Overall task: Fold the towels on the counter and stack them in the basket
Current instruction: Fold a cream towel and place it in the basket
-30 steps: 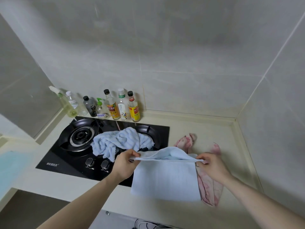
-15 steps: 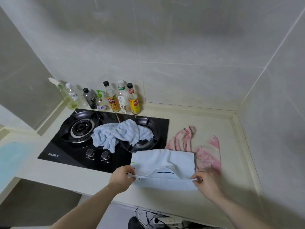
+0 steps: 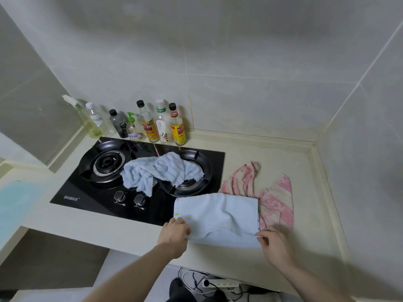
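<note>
Left hand [image 3: 174, 233] and right hand [image 3: 275, 244] pinch the folded pale blue towel's [image 3: 218, 216] near corners between them

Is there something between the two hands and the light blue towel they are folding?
No. The left hand and right hand already pinch the near corners of the light blue towel. No basket is in view.

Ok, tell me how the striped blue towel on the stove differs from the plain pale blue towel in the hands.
The striped blue towel lies crumpled in a heap; the plain pale blue towel is spread flat and folded over. The striped towel sits on the stove between the burners, untouched; the plain towel lies on the counter, its near corners pinched by the left hand and right hand. Both are light blue.
</note>
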`<state>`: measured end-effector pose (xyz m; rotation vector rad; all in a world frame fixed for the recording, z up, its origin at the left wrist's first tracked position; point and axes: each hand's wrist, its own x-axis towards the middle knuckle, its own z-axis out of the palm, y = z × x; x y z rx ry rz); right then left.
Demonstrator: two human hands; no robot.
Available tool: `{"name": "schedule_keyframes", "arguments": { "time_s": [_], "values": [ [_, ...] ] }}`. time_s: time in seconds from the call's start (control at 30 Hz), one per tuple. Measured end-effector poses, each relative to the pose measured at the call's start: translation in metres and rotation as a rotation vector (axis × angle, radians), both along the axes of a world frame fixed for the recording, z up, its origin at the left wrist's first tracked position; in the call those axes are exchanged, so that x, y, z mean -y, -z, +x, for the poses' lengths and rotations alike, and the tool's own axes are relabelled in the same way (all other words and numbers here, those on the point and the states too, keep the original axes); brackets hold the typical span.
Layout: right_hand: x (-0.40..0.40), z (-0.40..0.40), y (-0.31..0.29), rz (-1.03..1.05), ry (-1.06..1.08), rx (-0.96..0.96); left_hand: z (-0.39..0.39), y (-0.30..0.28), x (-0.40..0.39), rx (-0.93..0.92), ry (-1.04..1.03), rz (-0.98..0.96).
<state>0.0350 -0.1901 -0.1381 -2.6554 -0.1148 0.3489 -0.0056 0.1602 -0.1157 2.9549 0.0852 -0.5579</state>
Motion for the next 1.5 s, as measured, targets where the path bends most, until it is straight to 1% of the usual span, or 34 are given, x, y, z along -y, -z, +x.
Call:
{"name": "schedule_keyframes", "arguments": {
  "time_s": [0.13, 0.2, 0.27, 0.33, 0.43, 0.57, 0.73, 0.8, 0.87, 0.97, 1.1, 1.17, 1.23, 1.3, 1.37, 1.43, 1.5],
  "values": [
    [-0.003, -0.006, -0.001, 0.066, 0.052, -0.09, 0.001, 0.002, 0.0, -0.015, -0.039, -0.051],
    [-0.009, -0.01, -0.001, 0.17, 0.149, -0.158, 0.002, 0.0, -0.001, -0.041, -0.054, -0.085],
    [-0.015, -0.01, -0.002, 0.263, 0.272, -0.182, 0.001, -0.001, -0.002, -0.063, -0.069, -0.104],
    [-0.019, -0.008, -0.003, 0.29, 0.351, -0.189, 0.0, -0.002, -0.002, -0.076, -0.07, -0.095],
    [-0.021, -0.004, -0.001, 0.272, 0.374, -0.226, -0.002, -0.002, -0.001, -0.076, -0.085, -0.1],
    [-0.023, 0.001, -0.007, 0.258, 0.36, -0.325, -0.003, -0.008, -0.002, -0.075, -0.105, -0.12],
    [-0.017, 0.005, -0.015, 0.322, 0.431, -0.295, -0.01, -0.016, -0.007, 0.002, -0.168, -0.155],
    [-0.012, 0.003, -0.014, 0.325, 0.427, -0.326, -0.014, -0.016, -0.011, -0.019, -0.167, -0.13],
    [-0.008, 0.0, -0.01, 0.281, 0.366, -0.367, -0.017, -0.016, -0.013, -0.063, -0.159, -0.106],
    [-0.005, -0.006, -0.004, 0.214, 0.327, -0.401, -0.016, -0.018, -0.005, -0.116, -0.126, -0.077],
    [-0.005, -0.008, 0.008, 0.231, 0.383, -0.279, -0.01, -0.027, 0.018, -0.065, -0.063, -0.098],
    [-0.013, -0.01, -0.005, 0.276, 0.407, -0.268, -0.006, -0.032, 0.031, -0.054, 0.005, -0.143],
    [-0.022, -0.01, -0.02, 0.295, 0.408, -0.272, -0.003, -0.034, 0.044, -0.115, 0.094, -0.174],
    [-0.026, -0.008, -0.022, 0.293, 0.398, -0.295, -0.004, -0.032, 0.056, -0.217, 0.173, -0.151],
    [-0.026, -0.007, -0.02, 0.282, 0.403, -0.358, -0.007, -0.029, 0.062, -0.292, 0.215, -0.106],
    [-0.022, -0.006, -0.016, 0.284, 0.413, -0.43, -0.009, -0.028, 0.063, -0.321, 0.246, -0.072],
    [-0.022, -0.009, -0.025, 0.304, 0.432, -0.482, -0.011, -0.029, 0.062, -0.34, 0.278, -0.066]
  ]
}}
